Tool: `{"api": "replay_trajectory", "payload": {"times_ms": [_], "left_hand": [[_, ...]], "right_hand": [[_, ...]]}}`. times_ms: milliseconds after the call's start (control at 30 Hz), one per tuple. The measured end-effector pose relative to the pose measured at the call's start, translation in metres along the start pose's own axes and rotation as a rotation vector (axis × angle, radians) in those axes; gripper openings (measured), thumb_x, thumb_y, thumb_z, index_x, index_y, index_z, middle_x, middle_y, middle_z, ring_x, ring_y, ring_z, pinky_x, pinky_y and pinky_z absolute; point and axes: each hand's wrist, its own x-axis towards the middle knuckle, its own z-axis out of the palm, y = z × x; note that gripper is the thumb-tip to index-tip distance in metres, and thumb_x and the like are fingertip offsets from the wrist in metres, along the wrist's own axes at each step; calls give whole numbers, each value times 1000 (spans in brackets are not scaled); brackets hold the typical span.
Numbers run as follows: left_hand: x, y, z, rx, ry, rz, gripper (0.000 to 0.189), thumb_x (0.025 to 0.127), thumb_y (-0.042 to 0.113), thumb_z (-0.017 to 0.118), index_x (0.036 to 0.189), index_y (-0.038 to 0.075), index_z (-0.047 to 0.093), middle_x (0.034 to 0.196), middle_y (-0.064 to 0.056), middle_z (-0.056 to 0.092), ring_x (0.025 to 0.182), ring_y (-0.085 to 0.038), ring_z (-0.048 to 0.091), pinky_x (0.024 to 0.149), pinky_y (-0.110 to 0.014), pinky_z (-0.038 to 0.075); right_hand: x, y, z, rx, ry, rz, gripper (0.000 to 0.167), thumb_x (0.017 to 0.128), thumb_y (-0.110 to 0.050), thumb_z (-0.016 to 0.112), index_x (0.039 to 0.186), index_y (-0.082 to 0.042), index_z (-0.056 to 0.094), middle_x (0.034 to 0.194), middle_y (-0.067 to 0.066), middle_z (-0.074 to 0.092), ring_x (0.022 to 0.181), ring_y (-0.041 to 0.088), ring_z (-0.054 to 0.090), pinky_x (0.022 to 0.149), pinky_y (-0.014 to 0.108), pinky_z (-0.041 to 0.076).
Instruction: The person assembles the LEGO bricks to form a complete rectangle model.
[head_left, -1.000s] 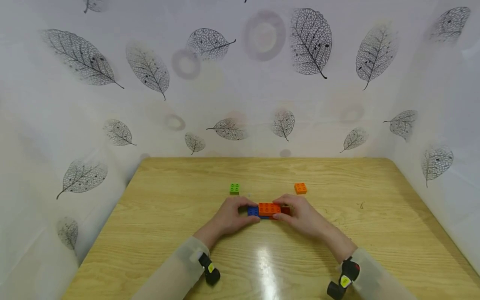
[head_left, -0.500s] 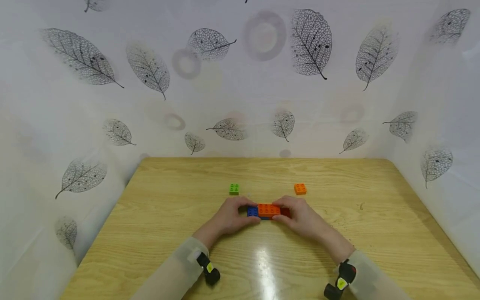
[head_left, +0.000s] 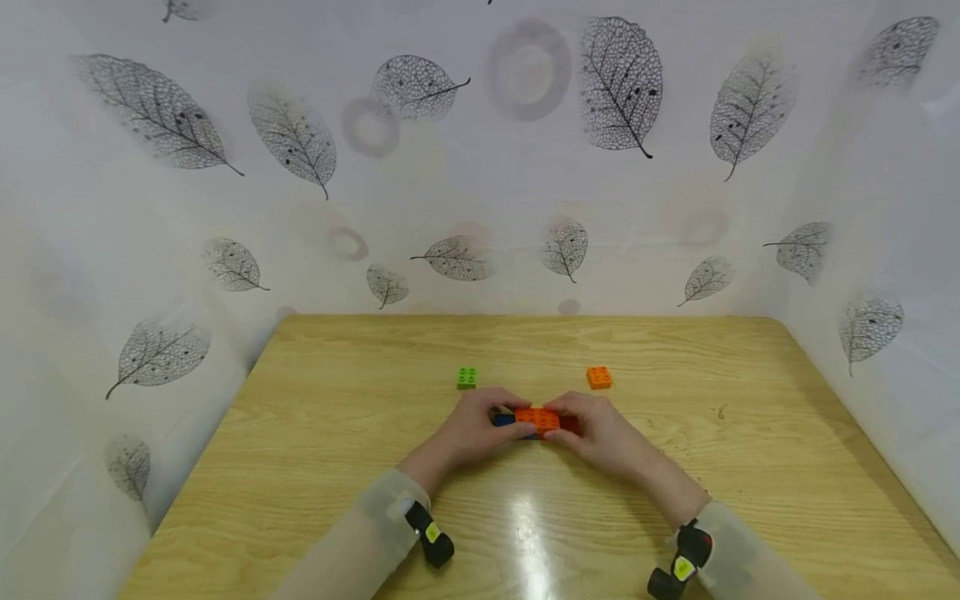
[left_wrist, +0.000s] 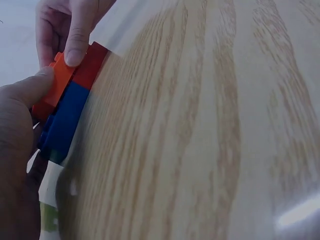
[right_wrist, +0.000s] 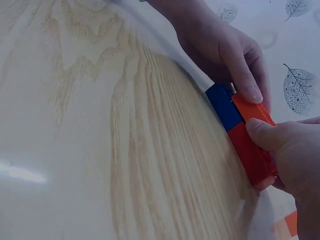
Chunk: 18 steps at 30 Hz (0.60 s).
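In the head view an orange-red toy brick (head_left: 537, 416) lies across the tops of two bricks set end to end. The left one is a blue brick (left_wrist: 67, 117), the right one a red brick (right_wrist: 250, 157). My left hand (head_left: 474, 423) pinches the left part of the orange-red brick, thumb on the near side and fingers on the far side. My right hand (head_left: 603, 429) grips its right part the same way. Fingers hide parts of all three bricks.
Behind the left hand stands a small green brick (head_left: 467, 378). A small orange brick (head_left: 598, 377) lies farther right, behind the right hand. The wooden table (head_left: 375, 358) is bordered by white leaf-printed cloth (head_left: 480, 183) at the back and sides.
The left hand has shifted right, its thumb and fingers going from the blue brick's sides onto the orange-red brick. The right hand has kept its grip, almost still.
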Motion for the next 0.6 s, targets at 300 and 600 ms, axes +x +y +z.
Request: {"api": "replay_trajectory", "payload": {"times_ms": [300,600], "left_hand": [[0,-1,2,-14,7,-8,35,94,38,83,124,19,80,116,9,75,110,-10,67,102,-36,52],[0,2,2,-16,1,-62,34,94,40,83,122,22,81,114,11,75,109,-10,67,101,-37,52]], "right_hand": [[1,-1,-2,38,-15,53,28,104,-20,71,131,-13,74,121,-11,71,109,9,67,93,34,58],[2,1,3,43,30,24,25,100,-12,76,125,-11,76,115,-8,73,104,10,69,88,34,60]]}}
